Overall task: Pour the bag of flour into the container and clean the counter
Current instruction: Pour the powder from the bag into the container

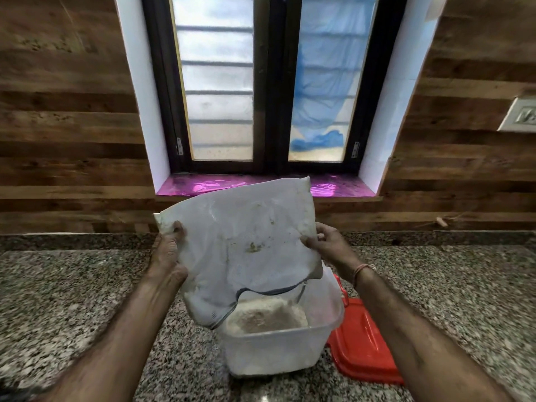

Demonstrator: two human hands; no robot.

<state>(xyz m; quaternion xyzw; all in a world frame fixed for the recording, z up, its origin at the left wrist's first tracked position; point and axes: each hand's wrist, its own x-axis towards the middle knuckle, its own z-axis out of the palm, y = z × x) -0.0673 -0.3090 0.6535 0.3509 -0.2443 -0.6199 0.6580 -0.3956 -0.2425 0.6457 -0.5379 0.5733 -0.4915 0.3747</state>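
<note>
The person holds the bag of flour (243, 245) in the air directly above the container (275, 352), with the open mouth of the bag turned down. The lower left corner of the bag hangs just over the left rim of the container. The left hand (168, 250) grips the left edge of the bag, above and to the left of the container, with the fingers curled around the plastic. The right hand (327, 245) pinches the right edge of the bag, above and a little to the right of the container. A thin band (364, 269) is on the right wrist.

The container is of clear plastic and stands on the speckled granite counter (72, 300). Inside it lies a heap of flour (266, 316). A red lid (362, 343) lies flat on the counter, just to the right of the container and touching it. Behind the container, at the wall, there is a shiny pink window sill (333, 185) under a dark-framed window (261, 82).
</note>
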